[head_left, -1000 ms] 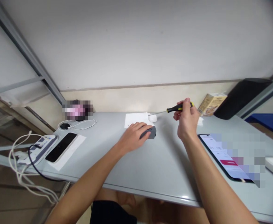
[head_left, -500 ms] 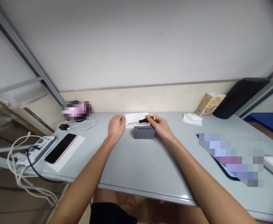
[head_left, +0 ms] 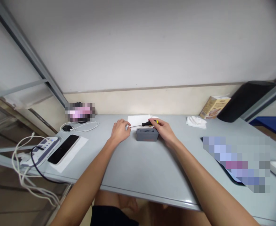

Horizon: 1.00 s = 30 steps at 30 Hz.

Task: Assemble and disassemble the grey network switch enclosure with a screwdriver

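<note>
My right hand point(head_left: 163, 129) is closed round the handle of a black and yellow screwdriver point(head_left: 147, 124), whose thin shaft points left. At the shaft's tip is my left hand point(head_left: 121, 130), its thumb and fingertips near together; anything between them is too small to make out. Just in front of the screwdriver, a dark grey box with a row of slots point(head_left: 147, 135) stands on the table, close to my right hand. White paper point(head_left: 138, 119) lies behind the box, under the screwdriver.
On the grey table point(head_left: 147, 169), a phone point(head_left: 63, 149) and power strip point(head_left: 43, 150) with cables lie left. Crumpled tissue point(head_left: 196, 122), a yellow carton point(head_left: 214, 107), a black cylinder point(head_left: 245, 100) and a partly blurred flat device point(head_left: 232, 163) are right.
My left hand has shifted right, its thumb and fingers now at the screwdriver's tip. The right hand still holds the handle. The whole view has moved slightly.
</note>
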Each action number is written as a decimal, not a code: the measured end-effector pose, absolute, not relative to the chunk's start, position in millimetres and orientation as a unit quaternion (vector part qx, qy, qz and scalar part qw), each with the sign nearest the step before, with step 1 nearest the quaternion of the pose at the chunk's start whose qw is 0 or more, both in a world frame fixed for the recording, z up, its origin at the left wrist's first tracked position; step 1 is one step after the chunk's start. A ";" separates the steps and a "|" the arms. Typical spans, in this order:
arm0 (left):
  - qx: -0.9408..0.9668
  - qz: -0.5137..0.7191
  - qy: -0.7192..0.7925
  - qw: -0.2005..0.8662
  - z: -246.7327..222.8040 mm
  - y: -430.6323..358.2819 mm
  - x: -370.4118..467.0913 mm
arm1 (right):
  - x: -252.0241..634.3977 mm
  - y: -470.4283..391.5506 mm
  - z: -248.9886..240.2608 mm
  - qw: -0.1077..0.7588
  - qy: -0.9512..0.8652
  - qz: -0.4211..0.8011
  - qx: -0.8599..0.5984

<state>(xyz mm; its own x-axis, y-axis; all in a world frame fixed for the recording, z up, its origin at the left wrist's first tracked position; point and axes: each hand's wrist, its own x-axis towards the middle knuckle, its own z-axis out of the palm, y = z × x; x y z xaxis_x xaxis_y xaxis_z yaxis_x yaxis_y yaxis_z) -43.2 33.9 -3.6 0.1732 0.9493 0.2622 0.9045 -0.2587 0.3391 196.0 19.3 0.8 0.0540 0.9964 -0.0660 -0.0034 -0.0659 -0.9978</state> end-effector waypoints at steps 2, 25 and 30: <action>0.764 0.215 0.606 0.055 -3.9 33.9 -43.9 | 196.1 19.1 1.0 0.496 -0.465 0.510 -0.526; 0.787 0.234 0.566 0.074 -2.5 35.3 -44.6 | 198.1 17.6 6.7 0.543 -0.450 0.481 -0.520; 0.791 0.252 0.553 0.075 -2.5 37.6 -46.0 | 199.6 19.8 4.8 0.544 -0.447 0.488 -0.515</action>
<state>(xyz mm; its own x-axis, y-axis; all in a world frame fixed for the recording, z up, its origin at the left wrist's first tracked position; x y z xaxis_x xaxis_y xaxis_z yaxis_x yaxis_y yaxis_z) -46.0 37.6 -2.5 0.2613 0.9126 0.3145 0.8367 -0.3766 0.3976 199.6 19.8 4.8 0.1235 0.9922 -0.0168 -0.0706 -0.0081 -0.9975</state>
